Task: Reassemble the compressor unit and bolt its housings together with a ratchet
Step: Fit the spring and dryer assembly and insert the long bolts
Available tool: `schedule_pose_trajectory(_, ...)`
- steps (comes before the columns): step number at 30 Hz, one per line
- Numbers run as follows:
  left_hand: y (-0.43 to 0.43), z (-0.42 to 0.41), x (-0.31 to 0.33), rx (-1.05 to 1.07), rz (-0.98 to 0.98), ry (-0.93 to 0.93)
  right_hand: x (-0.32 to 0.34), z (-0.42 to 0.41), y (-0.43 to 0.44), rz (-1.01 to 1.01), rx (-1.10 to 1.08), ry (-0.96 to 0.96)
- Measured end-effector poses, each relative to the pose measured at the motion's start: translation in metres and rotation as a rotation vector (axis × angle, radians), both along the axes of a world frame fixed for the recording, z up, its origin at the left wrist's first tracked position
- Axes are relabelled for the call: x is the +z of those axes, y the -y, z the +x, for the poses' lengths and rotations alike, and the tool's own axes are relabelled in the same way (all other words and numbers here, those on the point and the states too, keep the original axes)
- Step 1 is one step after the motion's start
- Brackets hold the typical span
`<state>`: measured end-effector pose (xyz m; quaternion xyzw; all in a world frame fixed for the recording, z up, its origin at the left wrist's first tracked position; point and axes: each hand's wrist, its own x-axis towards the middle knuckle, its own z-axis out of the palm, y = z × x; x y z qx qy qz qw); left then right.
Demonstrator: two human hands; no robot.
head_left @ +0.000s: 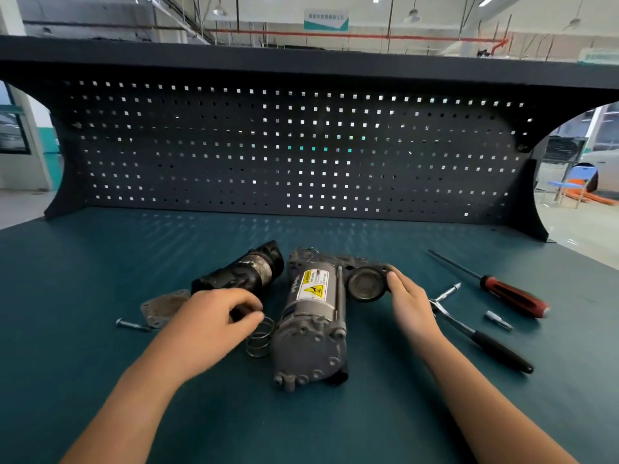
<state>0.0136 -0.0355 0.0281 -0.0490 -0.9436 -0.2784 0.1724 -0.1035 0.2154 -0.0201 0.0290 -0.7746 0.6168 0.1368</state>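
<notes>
The grey compressor body [311,323] with a yellow warning label lies lengthwise on the green bench, its round open port [365,284] at the far right. My right hand [407,296] rests against that port's right edge, fingers straight. A black cylindrical housing [244,274] lies to the left of the body. My left hand [217,316] hovers over its near end with fingers curled, pinching a small dark part that is mostly hidden. A coil spring [261,338] lies just beside the left thumb. The ratchet [482,336] lies to the right of my right hand.
A flat grey cover plate [162,304] and a bolt [132,324] lie at the left. A red-handled screwdriver [509,291] and a small socket bit [499,320] lie at the right. A black pegboard [301,145] closes the back of the bench.
</notes>
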Motion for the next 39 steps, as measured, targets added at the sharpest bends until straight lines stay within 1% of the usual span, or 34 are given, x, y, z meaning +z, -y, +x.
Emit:
schedule_pose_trajectory(4, 0.006, 0.005, -0.006, 0.008, -0.060, 0.067, 0.000, 0.008, -0.001, 0.004, -0.028, -0.035)
schedule_pose_trajectory(8, -0.001, -0.003, -0.020, -0.039, -0.323, 0.171, 0.004, 0.013, 0.000, 0.012, -0.138, -0.049)
schedule_pose_trajectory(10, -0.006, -0.006, -0.023, -0.003, -0.369, 0.161, 0.008, 0.015, 0.002, 0.011, -0.164, -0.073)
schedule_pose_trajectory(12, -0.003, -0.005, -0.022, 0.057, -0.287, 0.091, 0.013, 0.022, 0.004, 0.021, -0.178, -0.124)
schedule_pose_trajectory(15, 0.007, 0.004, -0.013, 0.145, -0.040, -0.097, 0.026, 0.039, 0.014, 0.022, -0.175, -0.267)
schedule_pose_trajectory(17, 0.005, 0.016, -0.004, 0.169, 0.203, -0.258, 0.038, 0.055, 0.024, -0.040, -0.100, -0.382)
schedule_pose_trajectory(19, -0.002, 0.025, 0.004, 0.080, 0.460, -0.334, 0.049, 0.074, 0.036, -0.111, 0.075, -0.449)
schedule_pose_trajectory(20, -0.009, 0.027, 0.007, 0.012, 0.543, -0.335, 0.053, 0.084, 0.041, -0.129, 0.199, -0.449)
schedule_pose_trajectory(22, -0.023, 0.028, 0.015, -0.103, 0.628, -0.317, 0.057, 0.098, 0.049, -0.118, 0.449, -0.398)
schedule_pose_trajectory(23, -0.030, 0.027, 0.020, -0.155, 0.649, -0.291, 0.057, 0.102, 0.053, -0.090, 0.540, -0.368)
schedule_pose_trajectory(24, -0.036, 0.026, 0.024, -0.210, 0.661, -0.248, 0.057, 0.104, 0.055, -0.060, 0.586, -0.354)
schedule_pose_trajectory(26, -0.043, 0.022, 0.028, -0.333, 0.683, -0.107, 0.056, 0.103, 0.055, -0.064, 0.576, -0.349)
schedule_pose_trajectory(28, -0.042, 0.016, 0.031, -0.421, 0.707, 0.023, 0.056, 0.096, 0.050, -0.181, 0.508, -0.321)
schedule_pose_trajectory(29, -0.039, 0.011, 0.031, -0.421, 0.727, 0.043, 0.055, 0.090, 0.046, -0.256, 0.448, -0.306)
schedule_pose_trajectory(30, -0.033, 0.005, 0.030, -0.387, 0.739, 0.022, 0.054, 0.083, 0.039, -0.323, 0.366, -0.295)
schedule_pose_trajectory(31, -0.025, -0.001, 0.029, -0.308, 0.708, -0.039, 0.052, 0.074, 0.032, -0.372, 0.270, -0.278)
schedule_pose_trajectory(32, -0.015, -0.008, 0.027, -0.188, 0.591, -0.131, 0.049, 0.065, 0.024, -0.390, 0.176, -0.257)
schedule_pose_trajectory(33, -0.004, -0.015, 0.024, -0.055, 0.409, -0.209, 0.044, 0.056, 0.015, -0.376, 0.096, -0.228)
schedule_pose_trajectory(34, 0.007, -0.020, 0.019, 0.063, 0.214, -0.246, 0.038, 0.048, 0.008, -0.341, 0.038, -0.199)
schedule_pose_trajectory(35, 0.018, -0.025, 0.012, 0.150, 0.071, -0.245, 0.032, 0.041, 0.002, -0.298, -0.006, -0.171)
schedule_pose_trajectory(36, 0.028, -0.029, 0.004, 0.206, 0.016, -0.200, 0.026, 0.036, -0.003, -0.258, -0.044, -0.143)
schedule_pose_trajectory(39, 0.040, -0.037, -0.020, 0.231, 0.076, -0.022, 0.011, 0.026, -0.007, -0.192, -0.097, -0.113)
